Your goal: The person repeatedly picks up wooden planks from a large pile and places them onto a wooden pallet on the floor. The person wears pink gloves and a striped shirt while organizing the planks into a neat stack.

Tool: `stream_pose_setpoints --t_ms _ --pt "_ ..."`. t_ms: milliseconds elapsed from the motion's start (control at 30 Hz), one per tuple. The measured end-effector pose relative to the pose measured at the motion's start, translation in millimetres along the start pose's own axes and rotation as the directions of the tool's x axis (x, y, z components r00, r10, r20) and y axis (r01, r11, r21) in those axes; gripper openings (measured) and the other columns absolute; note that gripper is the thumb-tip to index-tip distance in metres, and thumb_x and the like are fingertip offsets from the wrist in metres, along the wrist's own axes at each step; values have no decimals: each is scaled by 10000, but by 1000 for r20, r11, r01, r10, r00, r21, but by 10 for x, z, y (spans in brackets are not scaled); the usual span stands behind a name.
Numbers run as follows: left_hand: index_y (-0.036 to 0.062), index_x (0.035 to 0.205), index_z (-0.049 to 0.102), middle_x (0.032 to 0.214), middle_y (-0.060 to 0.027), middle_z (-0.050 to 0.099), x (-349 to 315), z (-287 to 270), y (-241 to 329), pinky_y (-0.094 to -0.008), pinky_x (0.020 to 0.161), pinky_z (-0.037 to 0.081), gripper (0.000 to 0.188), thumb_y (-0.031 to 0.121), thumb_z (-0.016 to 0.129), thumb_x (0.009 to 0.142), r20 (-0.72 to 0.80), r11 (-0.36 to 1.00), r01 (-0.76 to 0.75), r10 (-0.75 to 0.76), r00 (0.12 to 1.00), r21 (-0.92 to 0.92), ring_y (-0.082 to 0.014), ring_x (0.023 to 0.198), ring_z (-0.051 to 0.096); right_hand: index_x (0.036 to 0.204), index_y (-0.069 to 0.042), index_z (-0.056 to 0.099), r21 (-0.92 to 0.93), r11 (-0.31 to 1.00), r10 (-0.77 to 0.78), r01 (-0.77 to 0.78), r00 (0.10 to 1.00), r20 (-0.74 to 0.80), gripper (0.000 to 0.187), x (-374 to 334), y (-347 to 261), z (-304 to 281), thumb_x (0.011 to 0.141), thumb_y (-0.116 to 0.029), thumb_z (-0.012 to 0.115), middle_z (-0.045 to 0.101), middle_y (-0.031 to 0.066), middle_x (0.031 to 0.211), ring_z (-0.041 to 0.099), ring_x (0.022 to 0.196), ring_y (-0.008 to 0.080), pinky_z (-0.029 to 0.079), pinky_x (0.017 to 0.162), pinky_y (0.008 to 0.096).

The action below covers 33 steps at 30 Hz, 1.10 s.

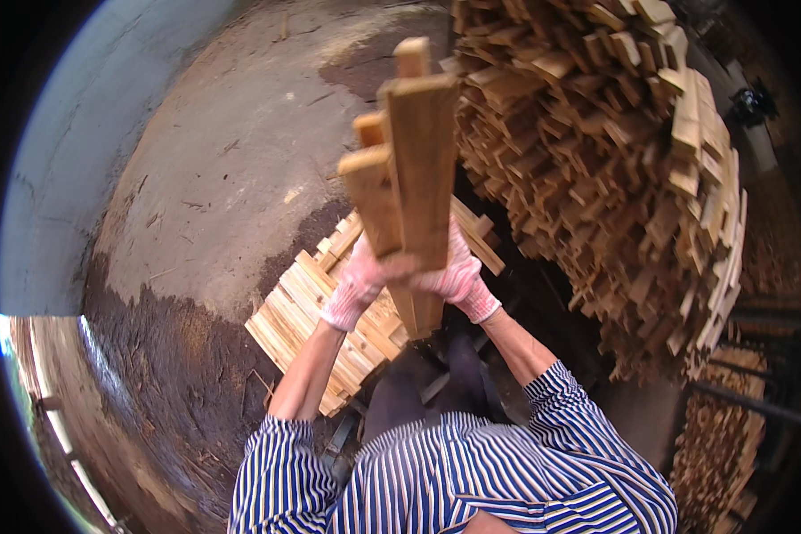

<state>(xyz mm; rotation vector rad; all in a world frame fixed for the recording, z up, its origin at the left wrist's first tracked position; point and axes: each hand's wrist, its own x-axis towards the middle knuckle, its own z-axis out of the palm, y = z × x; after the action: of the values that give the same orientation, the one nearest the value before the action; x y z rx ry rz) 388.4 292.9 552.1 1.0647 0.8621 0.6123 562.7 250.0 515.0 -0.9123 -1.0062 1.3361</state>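
Note:
Several wooden slats (423, 160) stand bundled upright in front of me, their far ends at uneven heights. My left hand (365, 280), in a pink and white glove, grips the bundle from its left side. From the right, my right hand (458, 271), gloved the same way, clasps it too. The fingers of both hands wrap round the wood and are partly hidden by it. Below the bundle, a low stack of pale slats (316, 316) lies in front of my legs, mostly to the left, with a few ends showing at the right.
A tall heap of wooden slats (587, 169) rises close on the right, its cut ends facing out. Another pile (721, 436) sits at the lower right beside dark bars (748, 400). A grey wall (71, 160) curves along the left, beyond a dirt-strewn floor (214, 169).

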Motion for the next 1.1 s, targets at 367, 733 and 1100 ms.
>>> stream_pose_setpoints --t_ms 367,733,1100 --pt "115 1475 413 1454 -101 489 777 -1230 -3036 -365 1090 455 568 216 657 973 -270 928 -107 7 963 -357 -216 1310 510 1461 -104 364 -244 758 651 -605 725 224 808 867 2906 -815 823 -376 778 494 110 1371 511 1256 231 425 1067 380" --pt "-1 1408 452 1406 -104 549 1031 -1832 -3536 -363 1100 449 722 360 777 874 -422 932 -354 350 836 71 -221 1256 556 1553 -75 295 -681 683 676 -264 582 452 1116 1454 3086 -490 663 -330 918 524 179 1440 517 1323 277 417 1106 378" --pt "11 1383 443 1042 -214 656 143 -2312 -4097 -513 855 602 905 592 778 774 -687 771 -233 -333 646 -593 -337 925 677 1407 -21 505 -270 515 852 -813 520 59 798 1089 4600 -1027 763 -321 869 690 104 1114 611 1012 199 505 903 333"
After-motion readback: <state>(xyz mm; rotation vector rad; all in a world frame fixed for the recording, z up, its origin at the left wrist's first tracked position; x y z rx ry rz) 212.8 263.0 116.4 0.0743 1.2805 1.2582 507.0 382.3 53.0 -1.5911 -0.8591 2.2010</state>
